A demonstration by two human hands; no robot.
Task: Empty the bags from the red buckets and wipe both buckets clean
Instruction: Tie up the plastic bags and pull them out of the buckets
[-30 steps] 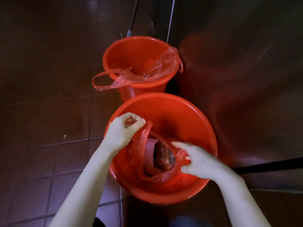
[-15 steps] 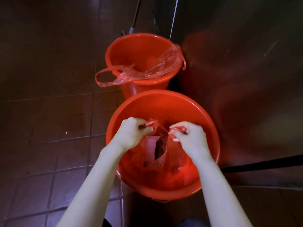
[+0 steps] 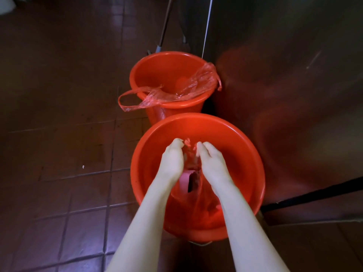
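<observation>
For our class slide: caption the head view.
Both hands, left hand and right hand, gather a red bag inside the near bucket.

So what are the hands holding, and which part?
Both the left hand and right hand pinch the red bag by its handles, over the near bucket.

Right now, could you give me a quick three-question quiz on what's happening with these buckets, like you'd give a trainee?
1. True or false: both hands, left hand and right hand, are pinching the red bag inside the near bucket.
2. Where does the far bag lie? A) on the floor B) draped over the rim of the far bucket C) in a hand
3. Fill in: the buckets stand on a brown ____ floor.

Key: 1 true; 2 B; 3 tiled.
</observation>
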